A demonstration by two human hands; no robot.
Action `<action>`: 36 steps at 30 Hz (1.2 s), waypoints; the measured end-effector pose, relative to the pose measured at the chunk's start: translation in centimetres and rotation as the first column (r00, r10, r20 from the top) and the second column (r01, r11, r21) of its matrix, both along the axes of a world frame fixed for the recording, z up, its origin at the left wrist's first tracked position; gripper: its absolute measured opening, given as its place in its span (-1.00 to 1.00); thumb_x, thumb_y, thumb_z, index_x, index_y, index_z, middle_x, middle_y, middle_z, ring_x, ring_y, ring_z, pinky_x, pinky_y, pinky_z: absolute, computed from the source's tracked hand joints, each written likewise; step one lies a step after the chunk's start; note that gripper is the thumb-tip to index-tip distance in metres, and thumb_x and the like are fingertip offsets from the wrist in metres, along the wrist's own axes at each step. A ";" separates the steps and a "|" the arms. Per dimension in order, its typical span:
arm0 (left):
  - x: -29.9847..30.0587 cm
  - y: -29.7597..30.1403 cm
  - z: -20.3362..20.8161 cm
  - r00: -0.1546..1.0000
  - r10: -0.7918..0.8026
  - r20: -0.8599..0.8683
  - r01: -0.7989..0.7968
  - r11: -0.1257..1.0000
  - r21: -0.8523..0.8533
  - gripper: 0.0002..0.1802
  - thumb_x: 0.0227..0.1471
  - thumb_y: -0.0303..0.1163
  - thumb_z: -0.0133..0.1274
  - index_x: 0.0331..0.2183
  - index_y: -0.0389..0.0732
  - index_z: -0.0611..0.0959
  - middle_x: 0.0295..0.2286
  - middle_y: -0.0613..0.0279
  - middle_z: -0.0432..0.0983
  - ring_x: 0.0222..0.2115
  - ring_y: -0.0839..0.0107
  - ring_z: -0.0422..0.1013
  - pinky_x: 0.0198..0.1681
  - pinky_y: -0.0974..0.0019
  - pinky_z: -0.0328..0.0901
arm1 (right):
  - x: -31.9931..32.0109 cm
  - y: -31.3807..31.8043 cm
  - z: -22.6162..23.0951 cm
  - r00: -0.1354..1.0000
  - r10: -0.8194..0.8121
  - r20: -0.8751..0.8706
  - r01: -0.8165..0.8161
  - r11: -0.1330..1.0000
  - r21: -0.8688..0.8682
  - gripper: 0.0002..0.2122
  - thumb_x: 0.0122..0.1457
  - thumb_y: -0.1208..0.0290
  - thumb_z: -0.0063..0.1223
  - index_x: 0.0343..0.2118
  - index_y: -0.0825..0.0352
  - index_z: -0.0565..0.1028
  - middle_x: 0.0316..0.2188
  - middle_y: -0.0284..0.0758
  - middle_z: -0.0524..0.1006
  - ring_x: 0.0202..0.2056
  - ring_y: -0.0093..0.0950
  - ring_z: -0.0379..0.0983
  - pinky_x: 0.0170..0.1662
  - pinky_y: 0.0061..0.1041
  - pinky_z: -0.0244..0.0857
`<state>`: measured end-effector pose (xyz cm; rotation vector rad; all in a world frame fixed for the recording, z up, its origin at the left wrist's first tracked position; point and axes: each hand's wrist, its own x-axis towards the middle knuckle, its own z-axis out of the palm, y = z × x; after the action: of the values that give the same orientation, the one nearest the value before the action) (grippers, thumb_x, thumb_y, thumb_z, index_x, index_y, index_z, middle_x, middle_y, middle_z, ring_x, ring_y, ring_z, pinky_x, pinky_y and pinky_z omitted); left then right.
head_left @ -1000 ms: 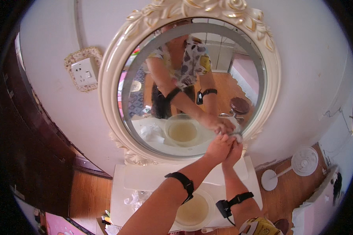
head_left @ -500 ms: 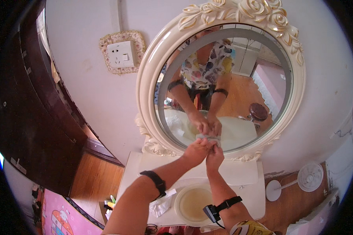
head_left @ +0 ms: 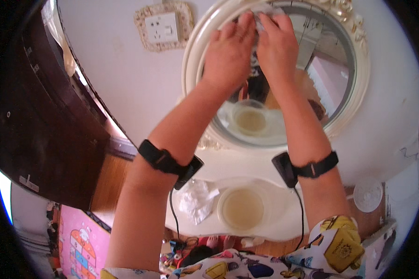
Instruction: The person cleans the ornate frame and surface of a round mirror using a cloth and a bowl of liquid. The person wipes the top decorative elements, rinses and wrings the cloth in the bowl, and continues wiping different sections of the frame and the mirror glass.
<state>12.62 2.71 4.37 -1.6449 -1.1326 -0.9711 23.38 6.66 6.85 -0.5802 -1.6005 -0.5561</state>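
Note:
Both my hands are raised to the upper part of an oval mirror (head_left: 330, 79) with a cream, gold-touched carved frame. My left hand (head_left: 229, 51) lies against the upper left of the glass, fingers bent at a damp-looking whitish cloth (head_left: 267, 9). Beside it, my right hand (head_left: 278, 51) presses the same cloth with its fingertips. Much of the cloth is hidden behind the fingers. Below the mirror, a pale basin (head_left: 221, 209) of cloudy water stands on a white dressing table (head_left: 228, 163). A crumpled white cloth or tissue (head_left: 198, 202) lies left of the basin.
A switch and socket plate (head_left: 162, 28) sits on the wall left of the mirror. Dark door (head_left: 46, 116) at far left, pink mat (head_left: 81, 244) at lower left, white fan (head_left: 368, 195) at right. Black cables (head_left: 174, 214) hang from my arm bands.
My hands have gone from the mirror's lower edge up to its top, with the cloth now pressed on the glass. The view has tilted and moved closer; more of the basin shows.

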 end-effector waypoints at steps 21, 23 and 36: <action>2.9 -3.8 -31.0 0.912 0.271 0.309 0.045 0.681 -0.731 -0.46 -0.31 -0.49 -0.04 -0.13 -0.34 0.39 -0.06 -0.01 0.23 -0.13 0.10 0.18 -0.12 0.11 0.09 | 1.4 -1.9 -33.7 0.887 0.225 0.402 0.078 0.787 -0.612 -0.92 -0.09 0.44 -0.11 -0.55 0.30 0.42 -0.43 -0.33 0.33 -0.35 -0.36 0.32 -0.33 -0.35 0.23; 4.6 -3.0 -33.8 0.945 0.207 0.252 0.081 0.600 -0.796 -0.37 -0.37 -0.48 0.05 -0.11 -0.27 0.32 -0.07 0.07 0.19 -0.17 0.09 0.17 -0.16 0.08 0.11 | 4.6 -1.9 -36.7 0.903 0.151 0.402 0.162 0.748 -0.644 -0.93 -0.10 0.45 -0.10 -0.57 0.30 0.41 -0.42 -0.32 0.32 -0.34 -0.35 0.33 -0.31 -0.35 0.24; 14.2 0.1 -35.5 0.733 -0.087 0.674 0.680 0.110 -0.725 -0.45 -0.24 -0.33 0.10 -0.10 -0.11 0.43 -0.04 0.12 0.25 -0.19 0.15 0.31 -0.12 0.20 0.22 | 18.5 -3.9 -35.4 0.878 -0.242 0.413 0.477 0.374 -0.795 -0.73 -0.15 0.59 -0.02 -0.30 0.27 0.47 -0.44 -0.29 0.43 -0.41 -0.37 0.41 -0.35 -0.38 0.29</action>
<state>26.80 2.80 -31.12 -3.0396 -1.9345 -1.1102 41.86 2.80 -28.55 -1.7813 -1.9419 -0.0153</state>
